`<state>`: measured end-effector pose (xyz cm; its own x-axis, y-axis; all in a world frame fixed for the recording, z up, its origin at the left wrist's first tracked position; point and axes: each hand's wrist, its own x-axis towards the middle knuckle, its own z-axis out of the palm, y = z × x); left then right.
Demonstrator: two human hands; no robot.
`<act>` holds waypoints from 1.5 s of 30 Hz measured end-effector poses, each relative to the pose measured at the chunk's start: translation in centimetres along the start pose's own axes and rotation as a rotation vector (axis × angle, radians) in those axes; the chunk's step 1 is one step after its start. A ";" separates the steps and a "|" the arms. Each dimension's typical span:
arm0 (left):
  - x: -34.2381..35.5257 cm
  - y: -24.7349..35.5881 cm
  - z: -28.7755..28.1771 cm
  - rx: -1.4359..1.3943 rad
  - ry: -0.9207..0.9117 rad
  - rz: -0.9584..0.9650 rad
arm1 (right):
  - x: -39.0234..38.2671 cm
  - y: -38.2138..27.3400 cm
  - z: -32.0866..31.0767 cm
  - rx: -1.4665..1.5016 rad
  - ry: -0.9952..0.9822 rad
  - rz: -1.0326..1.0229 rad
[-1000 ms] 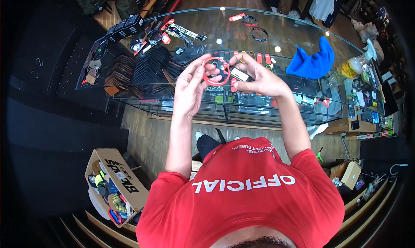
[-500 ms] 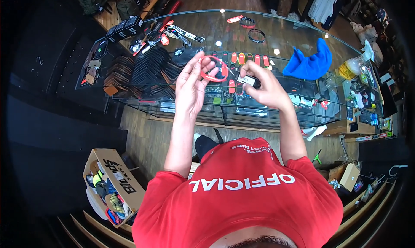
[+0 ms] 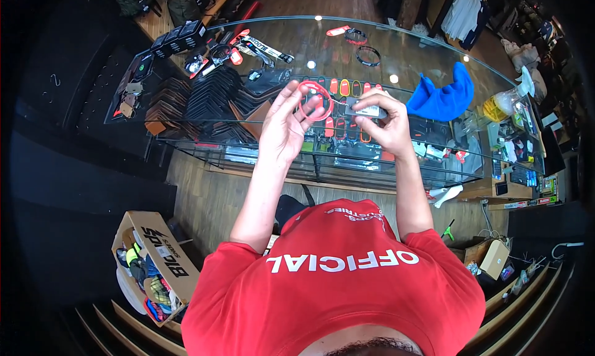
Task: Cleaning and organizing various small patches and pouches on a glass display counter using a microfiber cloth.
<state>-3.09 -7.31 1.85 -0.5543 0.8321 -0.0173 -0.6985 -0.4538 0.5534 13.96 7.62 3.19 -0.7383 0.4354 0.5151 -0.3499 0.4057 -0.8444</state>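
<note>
My left hand (image 3: 286, 121) is raised over a glass display counter (image 3: 297, 36), thumb and fingers pinching the rim of a red wristband (image 3: 320, 118). The band stands tilted as a round loop, with some of my fingers passing behind or through it. To its right, my right hand (image 3: 389, 123) grips a small dark rectangular tag (image 3: 367, 111) with a pale label between thumb and fingers. A thin, shiny strand spans the gap between band and tag; whether it ties them together is hard to tell.
Two dark wristbands (image 3: 368, 56) and a red tag (image 3: 338, 31) lie on the glass. Wallets (image 3: 214, 105) stand in rows at left; a blue cloth (image 3: 441, 95) lies at right. Below left is a cardboard box (image 3: 164, 250) of clothing.
The red wristband has moved slightly right and turned to a rounder view. My right hand has turned, showing more of the tag's length and the strand beside it.
</note>
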 end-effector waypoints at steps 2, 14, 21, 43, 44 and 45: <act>0.0 -0.1 0.4 0.038 -0.022 -0.020 | 0.5 0.0 -0.2 -0.120 -0.065 -0.108; 0.3 -0.1 0.1 -0.015 -0.079 0.008 | 0.0 -0.4 -0.4 0.125 -0.197 0.211; 0.4 0.2 0.2 0.067 -0.123 0.048 | 1.1 1.8 0.4 0.161 0.129 0.263; 0.4 -1.9 -0.8 0.591 -0.219 0.185 | 1.3 0.7 2.1 -0.149 0.038 0.029; 0.4 -2.0 -0.9 0.621 -0.215 0.206 | 1.5 0.3 2.3 -0.171 0.048 0.018; 0.4 -1.9 -0.8 0.635 -0.226 0.208 | 1.6 0.1 2.5 -0.110 0.085 0.028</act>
<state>-2.32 -6.35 0.10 -0.4919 0.8252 0.2775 -0.1509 -0.3948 0.9063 11.28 6.31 3.53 -0.6939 0.5121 0.5062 -0.2609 0.4764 -0.8396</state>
